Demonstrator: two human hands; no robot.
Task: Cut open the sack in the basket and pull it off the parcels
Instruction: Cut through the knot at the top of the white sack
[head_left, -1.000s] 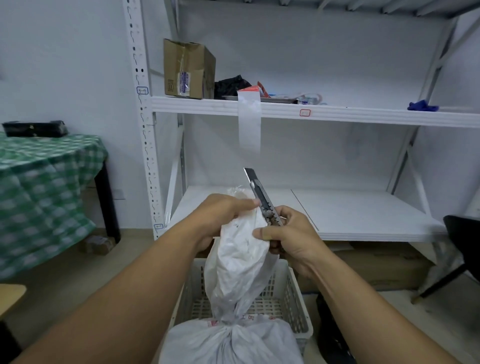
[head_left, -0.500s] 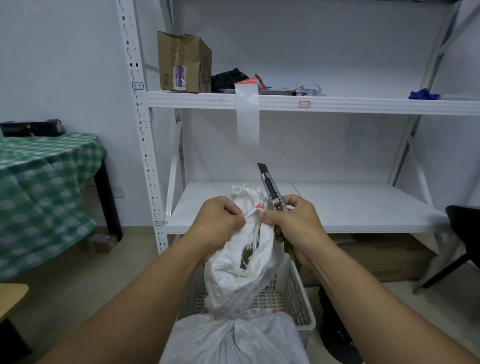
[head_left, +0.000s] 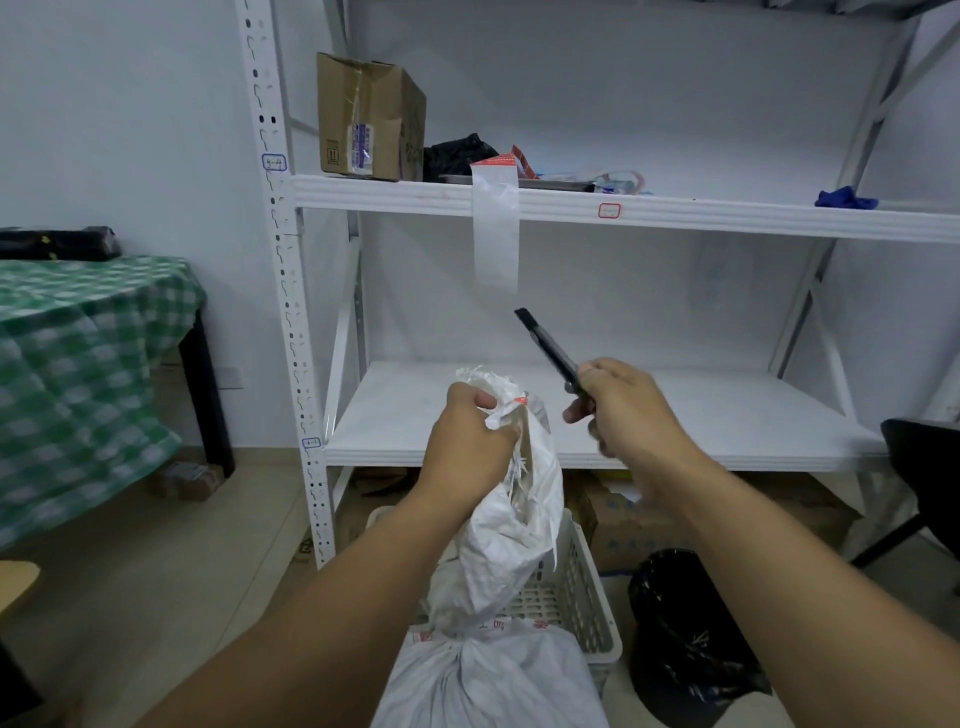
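One sack (head_left: 498, 530) stands in one basket (head_left: 592, 597), its neck gripped by the left hand (head_left: 467, 447). Just right of it, apart from the sack, the right hand (head_left: 623, 410) grasps one knife (head_left: 548, 345).

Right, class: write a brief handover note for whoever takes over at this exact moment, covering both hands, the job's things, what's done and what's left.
Left hand grips the sack by its frayed top, holding it up.
Right hand holds the utility knife, tip pointing up, clear of the sack.
The sack stands in the white basket, tied at the neck.
Done: the top edge looks torn.
Left: cut the sack open and pull it off; parcels not visible.
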